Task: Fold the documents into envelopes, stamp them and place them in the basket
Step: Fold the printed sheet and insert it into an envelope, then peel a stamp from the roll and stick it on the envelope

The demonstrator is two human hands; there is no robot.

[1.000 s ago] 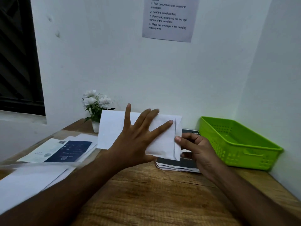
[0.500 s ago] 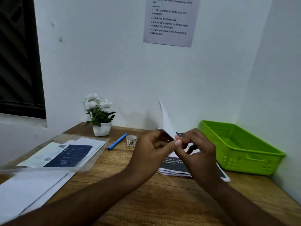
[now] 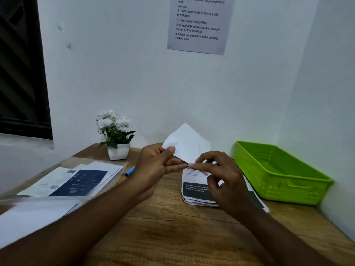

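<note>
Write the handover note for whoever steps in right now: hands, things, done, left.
Left hand: pinches the white paper envelope above the wooden desk, flap open and pointing up.
Right hand: fingers at the envelope's lower corner; grip unclear.
Folded printed documents: stacked on the desk below the right hand.
Green plastic basket: at the right, no envelope visible in it.
Done: cannot tell whether a document is inside.
Left: seal, stamp, place in basket; then the stacked documents.

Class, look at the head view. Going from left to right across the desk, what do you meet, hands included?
papers → plant → pen → left hand → envelope → right hand → basket
</note>
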